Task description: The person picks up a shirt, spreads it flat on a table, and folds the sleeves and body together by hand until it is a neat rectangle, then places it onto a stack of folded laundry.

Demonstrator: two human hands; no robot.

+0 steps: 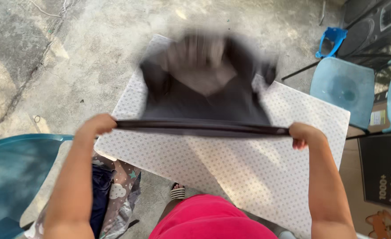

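The left hand (99, 124) is closed around one end of the hem of a dark grey cloth garment (204, 102), and the right hand (302, 133) is closed around the other end, so the hem runs taut and nearly level between them. The garment hangs out in front of the person, above a table (248, 168) covered in a white cloth with a small dotted pattern. Its far part is blurred, so its shape there is hard to make out; a lighter patch shows near its middle. Both forearms reach forward from the bottom edge, either side of a bright pink piece of clothing (213, 219) worn by the person.

A teal plastic chair (14, 172) stands at the left, just beside the table, with a heap of patterned fabric (116, 194) lying next to it. A foot in a striped sandal (177, 192) shows on the concrete floor (71, 53) under the table's near edge. At the right stands a pale blue plastic stool (344, 88), with a blue plastic object (331, 40) on the floor behind it and a dark speaker box (375, 24) in the corner.
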